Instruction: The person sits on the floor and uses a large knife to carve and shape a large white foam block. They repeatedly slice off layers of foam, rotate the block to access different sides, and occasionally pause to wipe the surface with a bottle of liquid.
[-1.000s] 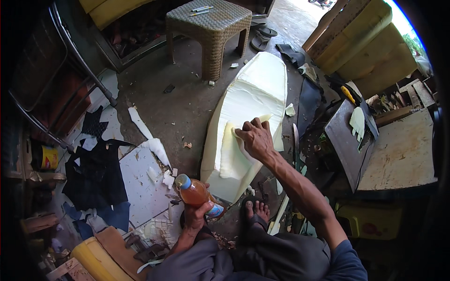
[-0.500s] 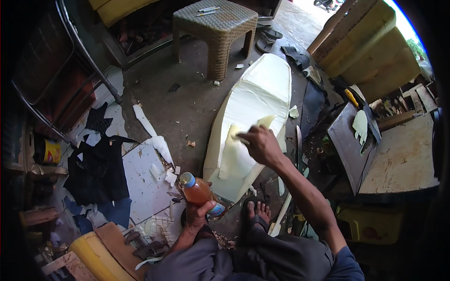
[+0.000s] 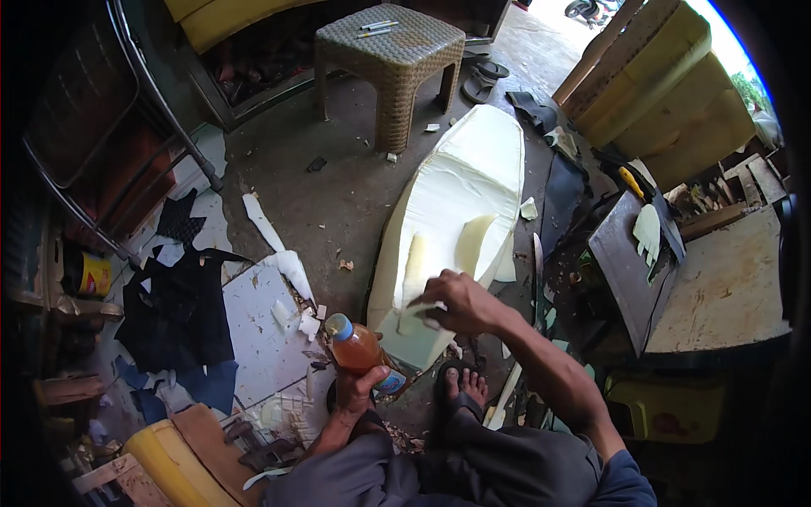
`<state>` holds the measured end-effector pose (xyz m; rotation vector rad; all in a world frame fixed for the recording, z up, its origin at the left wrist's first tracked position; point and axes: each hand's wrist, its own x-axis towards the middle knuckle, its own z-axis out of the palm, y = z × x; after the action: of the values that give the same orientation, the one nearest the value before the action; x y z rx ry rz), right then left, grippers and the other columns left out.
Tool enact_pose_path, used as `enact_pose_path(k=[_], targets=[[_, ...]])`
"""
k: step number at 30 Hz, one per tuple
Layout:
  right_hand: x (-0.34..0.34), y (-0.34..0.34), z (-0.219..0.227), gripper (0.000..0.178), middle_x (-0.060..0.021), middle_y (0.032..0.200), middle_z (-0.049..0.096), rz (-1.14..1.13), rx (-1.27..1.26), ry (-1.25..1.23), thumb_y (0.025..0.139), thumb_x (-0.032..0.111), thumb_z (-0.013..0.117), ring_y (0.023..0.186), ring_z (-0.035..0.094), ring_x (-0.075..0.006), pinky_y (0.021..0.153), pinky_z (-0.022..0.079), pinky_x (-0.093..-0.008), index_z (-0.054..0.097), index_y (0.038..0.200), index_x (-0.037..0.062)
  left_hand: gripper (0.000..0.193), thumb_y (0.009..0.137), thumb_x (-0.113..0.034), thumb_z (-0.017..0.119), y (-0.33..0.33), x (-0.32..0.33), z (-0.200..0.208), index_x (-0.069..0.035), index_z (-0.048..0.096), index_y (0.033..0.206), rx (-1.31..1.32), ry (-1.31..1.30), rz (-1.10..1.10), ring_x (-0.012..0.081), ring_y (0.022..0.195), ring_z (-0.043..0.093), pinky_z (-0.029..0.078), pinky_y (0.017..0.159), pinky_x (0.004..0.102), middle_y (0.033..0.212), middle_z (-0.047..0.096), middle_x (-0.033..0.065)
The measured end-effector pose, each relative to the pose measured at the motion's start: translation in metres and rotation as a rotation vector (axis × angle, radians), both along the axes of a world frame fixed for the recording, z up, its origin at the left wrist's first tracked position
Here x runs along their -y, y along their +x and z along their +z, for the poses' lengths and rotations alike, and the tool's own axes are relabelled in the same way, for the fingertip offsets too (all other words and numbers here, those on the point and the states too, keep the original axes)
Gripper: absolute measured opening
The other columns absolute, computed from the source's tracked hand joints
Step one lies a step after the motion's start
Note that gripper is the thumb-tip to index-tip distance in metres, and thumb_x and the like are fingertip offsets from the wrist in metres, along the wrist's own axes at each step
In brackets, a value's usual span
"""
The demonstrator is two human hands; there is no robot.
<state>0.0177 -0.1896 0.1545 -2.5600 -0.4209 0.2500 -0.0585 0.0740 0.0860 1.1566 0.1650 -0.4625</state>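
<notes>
My left hand [image 3: 359,393] is wrapped round a plastic bottle [image 3: 359,349] of amber-brown liquid with a pale blue top, held upright and leaning a little. My right hand [image 3: 465,304] is closed in a pinch, low over the near part of a long cream foam seat pad [image 3: 473,179]. A pale, blurred bit shows at its fingertips; its kind cannot be made out. The pad lies on the floor ahead of my feet, with a raised far end. Two curved pale foam strips stand on it, a left strip [image 3: 414,269] and a right strip [image 3: 475,243].
A woven-pattern plastic stool [image 3: 390,51] stands beyond the pad with thin white sticks on top. Black cloth [image 3: 176,308] and foam scraps lie left. On the right are a long blade [image 3: 538,270], a grey board [image 3: 629,253], a yellow-handled tool [image 3: 630,182] and large foam blocks [image 3: 650,93].
My right hand has come nearer to me along the pad, from beside the foam strips to its near end. The left hand and bottle stay almost in place.
</notes>
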Motion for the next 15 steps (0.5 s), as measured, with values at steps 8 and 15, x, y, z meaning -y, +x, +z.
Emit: enact_pose_path(k=[8, 15], targets=[[0.029, 0.062, -0.045, 0.028, -0.0085, 0.098, 0.064, -0.11, 0.341, -0.396, 0.088, 0.009, 0.056, 0.1, 0.056, -0.0261, 0.086, 0.041, -0.0405, 0.074, 0.109, 0.013, 0.071, 0.071, -0.011, 0.075, -0.004, 0.006, 0.013, -0.004, 0.049, 0.137, -0.001, -0.013, -0.006, 0.0182, 0.104, 0.06, 0.048, 0.094, 0.0348, 0.122, 0.06, 0.0092], [0.018, 0.056, -0.04, 0.031, -0.0098, 0.104, 0.067, -0.209, 0.072, -0.499, 0.087, 0.015, 0.056, 0.11, 0.053, -0.0265, 0.09, 0.038, -0.0461, 0.073, 0.112, 0.013, 0.072, 0.072, -0.016, 0.076, -0.007, 0.0, 0.006, -0.004, 0.048, 0.137, 0.033, 0.078, -0.071, 0.0209, 0.115, 0.057, 0.044, 0.103, 0.0366, 0.131, 0.059, 0.0122]])
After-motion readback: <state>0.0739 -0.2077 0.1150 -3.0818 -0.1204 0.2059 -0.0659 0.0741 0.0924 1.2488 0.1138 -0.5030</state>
